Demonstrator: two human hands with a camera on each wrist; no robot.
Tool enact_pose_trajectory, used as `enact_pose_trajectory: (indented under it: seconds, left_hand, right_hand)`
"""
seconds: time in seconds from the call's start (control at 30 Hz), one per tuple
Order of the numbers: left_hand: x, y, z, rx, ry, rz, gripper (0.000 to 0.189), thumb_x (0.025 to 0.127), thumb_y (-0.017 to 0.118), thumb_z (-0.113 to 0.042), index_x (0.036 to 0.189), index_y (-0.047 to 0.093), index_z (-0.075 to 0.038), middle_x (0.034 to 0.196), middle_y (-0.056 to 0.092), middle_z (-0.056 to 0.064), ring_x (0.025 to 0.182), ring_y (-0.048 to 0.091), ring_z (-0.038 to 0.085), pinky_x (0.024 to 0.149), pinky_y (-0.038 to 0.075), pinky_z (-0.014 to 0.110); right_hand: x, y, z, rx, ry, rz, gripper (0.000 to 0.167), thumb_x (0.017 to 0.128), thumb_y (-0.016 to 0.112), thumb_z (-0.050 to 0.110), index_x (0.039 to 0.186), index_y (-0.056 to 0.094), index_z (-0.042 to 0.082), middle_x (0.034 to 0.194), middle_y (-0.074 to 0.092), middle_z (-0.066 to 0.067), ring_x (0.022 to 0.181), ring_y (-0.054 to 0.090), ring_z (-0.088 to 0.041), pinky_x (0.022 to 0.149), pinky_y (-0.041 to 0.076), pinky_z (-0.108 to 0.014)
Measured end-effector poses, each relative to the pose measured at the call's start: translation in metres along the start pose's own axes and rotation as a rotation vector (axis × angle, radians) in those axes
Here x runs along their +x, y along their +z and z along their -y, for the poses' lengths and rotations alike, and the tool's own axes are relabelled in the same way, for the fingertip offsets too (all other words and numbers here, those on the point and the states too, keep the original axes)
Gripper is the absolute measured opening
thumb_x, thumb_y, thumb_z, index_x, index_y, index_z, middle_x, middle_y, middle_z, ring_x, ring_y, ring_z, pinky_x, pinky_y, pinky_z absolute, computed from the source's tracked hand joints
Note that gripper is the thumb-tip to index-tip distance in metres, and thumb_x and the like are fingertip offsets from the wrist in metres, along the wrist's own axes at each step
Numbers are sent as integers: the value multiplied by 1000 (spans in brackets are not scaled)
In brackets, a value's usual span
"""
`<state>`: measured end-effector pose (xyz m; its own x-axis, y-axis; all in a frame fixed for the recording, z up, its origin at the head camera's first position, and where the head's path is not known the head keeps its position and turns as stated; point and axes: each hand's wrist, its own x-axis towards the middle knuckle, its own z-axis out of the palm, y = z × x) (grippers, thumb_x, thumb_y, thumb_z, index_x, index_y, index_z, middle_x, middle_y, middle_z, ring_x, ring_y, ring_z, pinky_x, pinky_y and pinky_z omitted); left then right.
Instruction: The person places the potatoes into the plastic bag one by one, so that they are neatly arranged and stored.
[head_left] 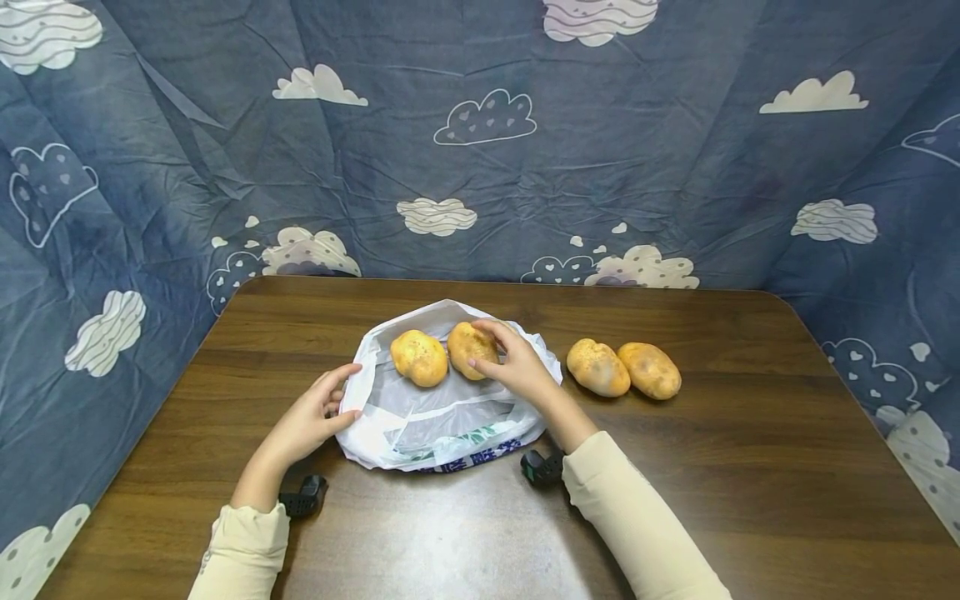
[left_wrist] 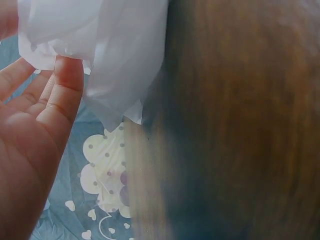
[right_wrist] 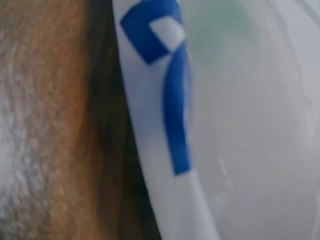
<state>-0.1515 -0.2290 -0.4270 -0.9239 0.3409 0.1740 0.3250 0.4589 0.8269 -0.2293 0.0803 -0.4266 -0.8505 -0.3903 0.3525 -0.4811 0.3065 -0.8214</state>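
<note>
A white plastic bag [head_left: 442, 425] with blue and green print lies wide open on the table. My left hand [head_left: 311, 421] holds its left rim; in the left wrist view the fingertips [left_wrist: 69, 75] meet the bag's edge [left_wrist: 125, 55]. Over the bag's inside, my right hand [head_left: 517, 362] grips a yellow-brown potato [head_left: 467, 350] between thumb and fingers. Left of it a second potato [head_left: 418, 358] lies in the bag. In the right wrist view only the bag's printed side [right_wrist: 155, 100] shows, with that hand out of sight.
Two more potatoes, one mottled [head_left: 597, 367] and one smoother [head_left: 651, 371], lie side by side on the wooden table [head_left: 750, 467], right of the bag. A blue cloth with cloud prints [head_left: 637, 183] hangs behind the table's far edge.
</note>
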Motion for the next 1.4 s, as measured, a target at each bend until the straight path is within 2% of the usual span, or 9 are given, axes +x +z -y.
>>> enact_pose_trajectory:
  seconds: [0.2,0.37,0.63,0.8,1.03,1.23,1.4]
  left_hand:
    - [0,0,2,4,5,1,61,78,65,5,131,36,3,118,43,24,93,54,31,76,48,35]
    - [-1,0,1,3,2,2,62,78,65,4,132,36,3,119,42,24,94,54,31,77,47,37]
    - [-1,-1,2,6,-13,3,61,78,65,5,131,36,2,119,42,24,93,53,29,78,47,35]
    - [0,0,3,5,-1,-1,61,77,65,6,131,37,3,119,42,24,91,53,29,76,48,33]
    - [0,0,1,-19,-8,4,62,78,65,5,132,35,4,122,40,25,94,54,31,77,47,36]
    - [0,-1,0,-26,-7,7,62,78,65,5,132,34,5,122,40,26,94,54,31,76,47,36]
    - [0,0,2,-36,-8,9,61,78,64,6,132,35,4,121,40,26,93,54,31,76,48,33]
  right_hand:
    - [-7,-7,30,42,-37,6,44,78,64,-5,118,47,-12,120,47,-26,115,42,-36,97,32,-44]
    - [-10,-11,41,63,-43,1,44,78,64,-7,118,47,-12,123,44,-26,117,39,-35,97,32,-42]
    - [-14,-20,47,23,-119,-52,45,76,66,-8,118,49,-9,121,47,-23,117,41,-30,99,30,-31]
    - [-18,-26,50,7,-168,-92,46,75,66,-8,117,49,-11,120,47,-24,116,42,-32,99,31,-33]
    - [-25,-37,53,-32,-190,-158,47,73,68,-9,116,50,-12,119,49,-24,112,44,-35,97,33,-36]
    - [-33,-46,51,-13,-195,-187,49,71,67,-13,116,48,-14,119,47,-26,111,45,-36,97,33,-33]
    - [-41,-54,48,-77,-219,-233,48,70,68,-13,114,49,-15,116,49,-27,110,45,-37,97,33,-29]
